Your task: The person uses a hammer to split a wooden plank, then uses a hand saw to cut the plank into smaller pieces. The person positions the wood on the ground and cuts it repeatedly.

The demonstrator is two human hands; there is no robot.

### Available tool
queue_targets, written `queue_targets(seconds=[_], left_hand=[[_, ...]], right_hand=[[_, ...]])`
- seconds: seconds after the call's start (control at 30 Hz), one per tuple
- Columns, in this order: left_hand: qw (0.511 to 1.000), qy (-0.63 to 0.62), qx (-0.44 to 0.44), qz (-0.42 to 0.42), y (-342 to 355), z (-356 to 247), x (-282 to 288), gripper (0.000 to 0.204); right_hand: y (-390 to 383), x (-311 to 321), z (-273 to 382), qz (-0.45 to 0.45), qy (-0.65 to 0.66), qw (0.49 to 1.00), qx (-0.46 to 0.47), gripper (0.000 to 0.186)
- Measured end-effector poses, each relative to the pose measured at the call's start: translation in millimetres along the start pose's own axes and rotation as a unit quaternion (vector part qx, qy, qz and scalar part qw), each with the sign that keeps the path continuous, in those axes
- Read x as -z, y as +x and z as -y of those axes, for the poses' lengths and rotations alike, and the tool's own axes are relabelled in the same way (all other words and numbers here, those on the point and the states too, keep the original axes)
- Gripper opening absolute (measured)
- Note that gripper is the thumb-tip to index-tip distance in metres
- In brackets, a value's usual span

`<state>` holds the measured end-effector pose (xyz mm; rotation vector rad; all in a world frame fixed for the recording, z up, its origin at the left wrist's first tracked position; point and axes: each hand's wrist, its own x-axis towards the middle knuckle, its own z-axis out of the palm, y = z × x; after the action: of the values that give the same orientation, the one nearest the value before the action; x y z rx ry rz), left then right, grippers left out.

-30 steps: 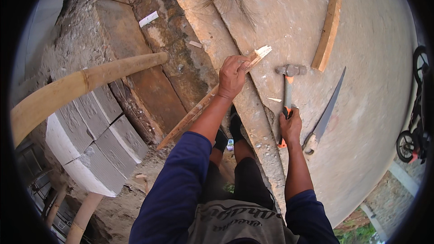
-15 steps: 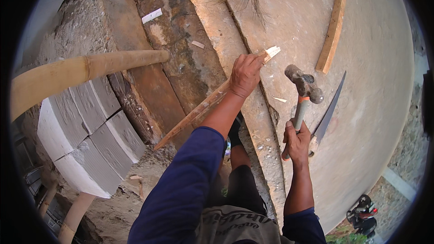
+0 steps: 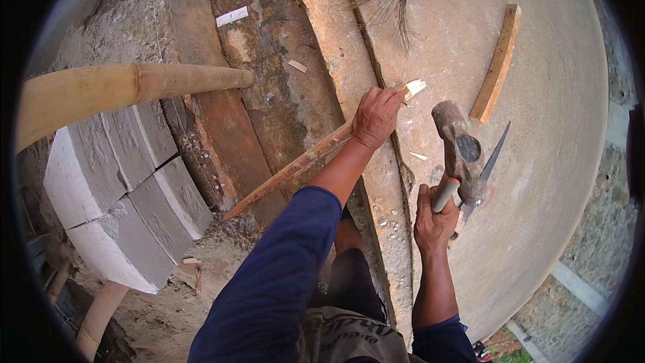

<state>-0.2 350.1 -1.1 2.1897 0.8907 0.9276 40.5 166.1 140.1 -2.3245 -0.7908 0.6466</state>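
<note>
My left hand (image 3: 376, 117) is closed round a long wooden stake (image 3: 302, 163) near its pale, splintered end. The stake slants down to the left, tapering at its far tip. Its splintered end lies over the concrete slab. My right hand (image 3: 435, 220) grips the handle of a ball-peen hammer (image 3: 457, 136), whose heavy rusty head is raised above the slab and tilted toward me. Behind the hammer lies a handsaw (image 3: 496, 151), its blade partly covered by the hammer head and its handle mostly hidden by my hand.
A cut wooden strip (image 3: 497, 64) lies on the slab (image 3: 557, 94). Grey blocks (image 3: 134, 181) are stacked at left, beneath a thick bamboo pole (image 3: 134, 87). Dry twigs (image 3: 403, 0) lie at the top. A raised concrete edge (image 3: 322, 20) runs between slab and lower ground.
My right hand has raised the hammer, and its head now appears larger and tilted differently. My left hand still holds the stake. The whole view has shifted slightly.
</note>
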Motion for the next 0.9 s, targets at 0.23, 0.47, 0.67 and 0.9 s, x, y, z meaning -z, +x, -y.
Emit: queue_targets(seconds=[0.23,0.47,0.67,0.9], left_hand=[[0.998,-0.056,0.028,0.02,-1.1,1.8,5.3,0.04],[0.976,0.048,0.18,0.117,-24.7,-4.0,60.4,0.061],[0.828,0.068,0.369,0.417,-27.2,23.6,67.8,0.045],[0.833,0.071,0.374,0.401,-23.8,20.2,60.8,0.032]], right_hand=[[12.7,-4.8,14.3,0.065,0.053,0.981,-0.174,0.031],[-8.6,-1.0,-18.9,0.029,0.084,0.979,-0.183,0.029],[-14.2,15.5,18.6,-0.006,0.118,0.988,-0.099,0.028],[25.5,-13.0,16.4,0.064,-0.03,0.99,-0.126,0.018]])
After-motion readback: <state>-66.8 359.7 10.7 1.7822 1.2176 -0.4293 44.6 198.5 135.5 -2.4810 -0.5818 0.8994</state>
